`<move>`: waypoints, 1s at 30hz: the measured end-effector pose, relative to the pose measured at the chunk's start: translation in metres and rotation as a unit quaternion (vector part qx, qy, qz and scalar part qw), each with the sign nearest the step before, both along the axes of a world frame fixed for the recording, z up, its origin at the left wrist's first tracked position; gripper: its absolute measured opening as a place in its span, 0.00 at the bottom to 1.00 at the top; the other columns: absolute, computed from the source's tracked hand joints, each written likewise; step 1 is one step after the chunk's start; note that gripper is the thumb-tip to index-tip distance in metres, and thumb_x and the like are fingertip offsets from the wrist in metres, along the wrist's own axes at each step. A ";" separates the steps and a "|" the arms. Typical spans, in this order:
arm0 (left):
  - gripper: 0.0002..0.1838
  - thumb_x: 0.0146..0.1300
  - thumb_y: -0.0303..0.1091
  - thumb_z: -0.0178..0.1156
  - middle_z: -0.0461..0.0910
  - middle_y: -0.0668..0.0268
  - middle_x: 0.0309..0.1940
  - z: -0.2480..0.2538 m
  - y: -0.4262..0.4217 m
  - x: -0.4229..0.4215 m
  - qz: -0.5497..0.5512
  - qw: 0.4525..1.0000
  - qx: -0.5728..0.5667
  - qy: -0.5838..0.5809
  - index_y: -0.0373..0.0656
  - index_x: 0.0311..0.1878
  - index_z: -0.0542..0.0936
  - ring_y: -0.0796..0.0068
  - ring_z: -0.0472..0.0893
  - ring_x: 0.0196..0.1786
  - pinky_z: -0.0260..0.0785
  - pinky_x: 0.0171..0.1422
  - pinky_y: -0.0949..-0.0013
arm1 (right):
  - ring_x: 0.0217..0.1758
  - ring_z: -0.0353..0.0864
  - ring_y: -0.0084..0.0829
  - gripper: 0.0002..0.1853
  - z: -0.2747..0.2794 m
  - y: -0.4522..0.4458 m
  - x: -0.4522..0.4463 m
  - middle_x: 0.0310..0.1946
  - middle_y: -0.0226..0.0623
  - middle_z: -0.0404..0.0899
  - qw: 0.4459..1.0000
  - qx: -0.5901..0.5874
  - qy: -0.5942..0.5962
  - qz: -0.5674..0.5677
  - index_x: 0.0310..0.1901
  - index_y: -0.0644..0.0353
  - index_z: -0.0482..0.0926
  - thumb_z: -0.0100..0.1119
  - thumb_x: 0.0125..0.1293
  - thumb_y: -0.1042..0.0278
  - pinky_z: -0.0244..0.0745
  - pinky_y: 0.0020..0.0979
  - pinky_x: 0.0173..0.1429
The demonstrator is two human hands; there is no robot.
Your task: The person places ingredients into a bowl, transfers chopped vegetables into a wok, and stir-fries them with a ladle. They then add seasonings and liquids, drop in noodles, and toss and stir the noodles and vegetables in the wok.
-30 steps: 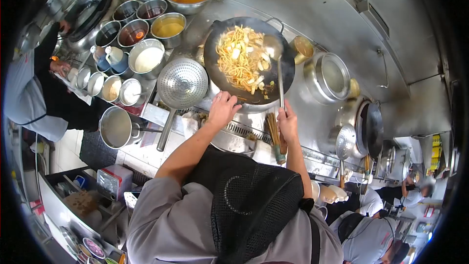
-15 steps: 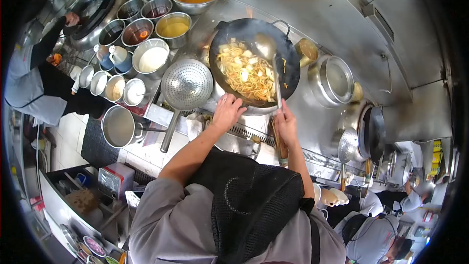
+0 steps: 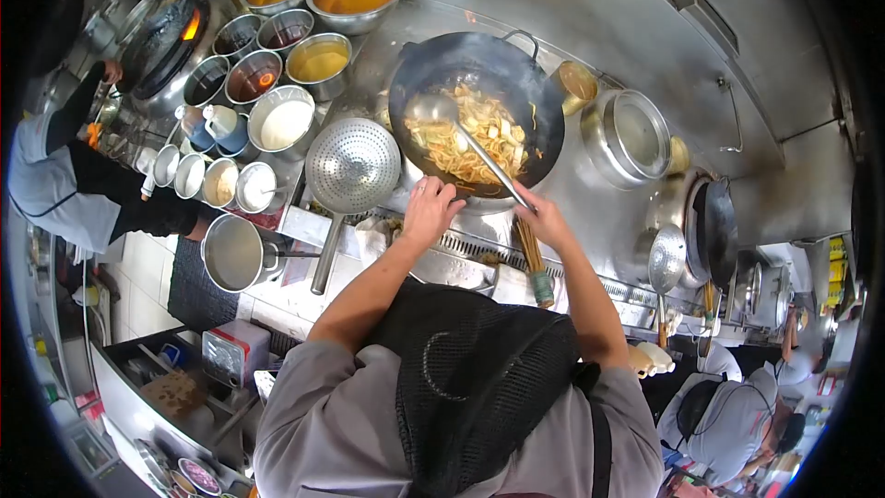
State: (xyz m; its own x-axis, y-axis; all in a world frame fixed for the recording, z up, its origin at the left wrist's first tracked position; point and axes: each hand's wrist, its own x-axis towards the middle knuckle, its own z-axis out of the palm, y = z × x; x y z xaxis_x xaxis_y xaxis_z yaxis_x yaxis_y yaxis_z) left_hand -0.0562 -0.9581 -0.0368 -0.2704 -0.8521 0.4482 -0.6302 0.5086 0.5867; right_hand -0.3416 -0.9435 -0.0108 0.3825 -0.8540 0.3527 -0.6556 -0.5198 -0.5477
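Note:
A dark wok (image 3: 544,97) on the stove holds noodles (image 3: 493,134) with pale chunks, and faint steam hangs over it. My left hand (image 3: 430,213) is at the near left edge of the wok, its fingers bent over the rim and gripping it. In my right hand (image 3: 544,219) is the long handle of a steel ladle (image 3: 489,162). The ladle's bowl rests among the noodles on the wok's left side. Left of the wok lies a perforated strainer (image 3: 353,163), its handle pointing toward me. Below my right hand stands a bamboo brush (image 3: 532,263).
Steel bowls of sauces and oil, among them a white one (image 3: 281,120), crowd the left counter. A deep pot (image 3: 232,254) stands nearer. Right are a lidded pot (image 3: 636,140) and another strainer (image 3: 666,258). Co-workers (image 3: 69,166) are at left and lower right.
My right hand has swung the ladle's bowl from the wok's upper right to its left side, and the noodles have shifted right. My left hand stays at the rim. Flame now shows at the far-left burner.

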 end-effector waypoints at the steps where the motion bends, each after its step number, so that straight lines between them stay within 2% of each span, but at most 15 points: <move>1: 0.13 0.59 0.38 0.71 0.72 0.59 0.39 0.000 0.000 0.000 -0.001 1.000 -0.001 0.003 0.43 0.38 0.77 0.54 0.74 0.48 0.67 0.53 0.53 | 0.34 0.84 0.43 0.28 0.010 0.018 -0.019 0.31 0.39 0.80 0.994 0.055 0.082 -0.052 0.74 0.33 0.68 0.56 0.74 0.65 0.81 0.43 0.40; 2: 0.13 0.59 0.38 0.71 0.72 0.59 0.39 0.000 0.001 0.000 -0.001 1.000 -0.003 0.006 0.43 0.38 0.77 0.54 0.74 0.48 0.67 0.53 0.53 | 0.40 0.85 0.47 0.29 0.027 0.035 -0.037 0.36 0.40 0.82 0.975 0.110 0.164 -0.103 0.73 0.27 0.69 0.58 0.73 0.64 0.81 0.46 0.46; 4: 0.13 0.59 0.38 0.71 0.72 0.59 0.39 -0.002 0.001 -0.001 0.001 1.000 -0.005 0.005 0.43 0.38 0.77 0.54 0.74 0.48 0.67 0.53 0.53 | 0.36 0.85 0.46 0.26 0.057 0.058 -0.057 0.35 0.39 0.81 0.926 0.095 0.316 -0.186 0.68 0.23 0.74 0.59 0.71 0.64 0.82 0.47 0.42; 6: 0.13 0.59 0.38 0.71 0.72 0.60 0.39 -0.003 0.001 0.000 -0.004 1.000 -0.006 0.001 0.43 0.38 0.77 0.54 0.74 0.48 0.67 0.53 0.53 | 0.32 0.85 0.44 0.24 0.095 0.074 -0.067 0.35 0.37 0.81 0.897 0.059 0.389 -0.200 0.66 0.25 0.76 0.58 0.71 0.63 0.82 0.45 0.38; 11: 0.13 0.60 0.39 0.70 0.73 0.59 0.39 0.001 0.001 -0.001 -0.005 1.000 0.013 0.000 0.43 0.37 0.78 0.53 0.74 0.48 0.67 0.54 0.52 | 0.28 0.84 0.41 0.23 0.187 0.096 -0.081 0.34 0.33 0.80 0.878 -0.007 0.419 -0.230 0.64 0.28 0.79 0.61 0.69 0.64 0.80 0.44 0.33; 15: 0.13 0.60 0.40 0.70 0.72 0.60 0.39 -0.002 0.000 -0.001 -0.006 1.000 0.016 -0.005 0.44 0.37 0.77 0.55 0.73 0.48 0.66 0.56 0.52 | 0.33 0.85 0.42 0.25 0.278 0.113 -0.046 0.35 0.33 0.81 0.851 0.038 0.437 -0.288 0.63 0.33 0.81 0.66 0.64 0.66 0.80 0.44 0.38; 19: 0.13 0.60 0.40 0.70 0.72 0.60 0.40 0.000 0.002 -0.001 -0.001 1.000 0.023 -0.007 0.44 0.38 0.78 0.54 0.73 0.50 0.66 0.57 0.52 | 0.37 0.86 0.44 0.26 0.298 0.121 -0.030 0.39 0.37 0.84 0.839 0.125 0.448 -0.284 0.64 0.35 0.80 0.66 0.64 0.66 0.80 0.45 0.41; 20: 0.13 0.60 0.40 0.70 0.72 0.60 0.40 0.001 0.002 -0.001 0.002 1.000 0.023 -0.005 0.44 0.38 0.78 0.54 0.73 0.50 0.66 0.57 0.52 | 0.40 0.86 0.48 0.27 0.286 0.118 -0.033 0.39 0.42 0.85 0.836 0.168 0.445 -0.274 0.65 0.34 0.79 0.66 0.63 0.66 0.81 0.47 0.44; 21: 0.13 0.60 0.39 0.70 0.73 0.60 0.40 0.002 0.002 -0.001 0.002 0.999 0.033 -0.004 0.44 0.38 0.78 0.54 0.73 0.50 0.66 0.57 0.51 | 0.41 0.86 0.50 0.28 0.259 0.115 -0.046 0.40 0.45 0.85 0.863 0.171 0.398 -0.260 0.66 0.35 0.79 0.67 0.63 0.66 0.81 0.48 0.45; 22: 0.13 0.60 0.39 0.70 0.73 0.60 0.41 0.002 0.002 -0.001 0.002 0.999 0.042 -0.003 0.44 0.38 0.78 0.53 0.73 0.51 0.66 0.58 0.51 | 0.42 0.86 0.52 0.28 0.223 0.111 -0.061 0.41 0.48 0.85 0.887 0.173 0.350 -0.246 0.66 0.35 0.78 0.67 0.63 0.66 0.81 0.49 0.47; 25: 0.12 0.61 0.40 0.70 0.73 0.60 0.41 0.004 0.003 -0.001 -0.001 0.999 0.036 0.002 0.44 0.38 0.78 0.52 0.73 0.52 0.66 0.58 0.51 | 0.46 0.85 0.55 0.27 0.122 0.079 -0.056 0.44 0.53 0.85 0.900 0.201 0.268 -0.279 0.67 0.37 0.77 0.64 0.66 0.68 0.80 0.48 0.50; 26: 0.12 0.61 0.40 0.70 0.73 0.60 0.41 0.004 0.002 -0.001 0.003 0.999 0.033 0.005 0.44 0.38 0.78 0.52 0.73 0.52 0.66 0.58 0.51 | 0.44 0.88 0.48 0.27 0.055 0.072 -0.075 0.44 0.50 0.87 0.952 0.132 0.158 -0.228 0.69 0.45 0.76 0.63 0.68 0.68 0.81 0.44 0.48; 27: 0.12 0.61 0.40 0.69 0.73 0.59 0.41 0.002 0.002 -0.001 0.000 0.999 0.040 -0.003 0.44 0.38 0.78 0.52 0.73 0.52 0.66 0.58 0.51 | 0.41 0.87 0.42 0.26 0.025 0.067 -0.066 0.41 0.48 0.87 0.944 0.190 0.060 -0.261 0.70 0.50 0.74 0.62 0.70 0.68 0.81 0.41 0.46; 28: 0.12 0.61 0.40 0.69 0.73 0.59 0.41 0.001 0.002 -0.001 -0.002 0.999 0.047 -0.010 0.45 0.39 0.78 0.52 0.73 0.52 0.66 0.58 0.51 | 0.38 0.85 0.36 0.26 0.009 0.061 -0.044 0.39 0.46 0.87 0.924 0.246 -0.039 -0.290 0.71 0.55 0.73 0.61 0.72 0.68 0.80 0.38 0.44; 30: 0.13 0.61 0.41 0.69 0.73 0.59 0.40 0.001 -0.001 -0.001 0.004 0.999 0.032 -0.024 0.44 0.39 0.78 0.52 0.74 0.52 0.67 0.59 0.50 | 0.35 0.79 0.28 0.26 0.038 0.054 0.006 0.35 0.42 0.83 0.849 0.353 -0.168 -0.355 0.71 0.62 0.70 0.58 0.74 0.68 0.78 0.34 0.42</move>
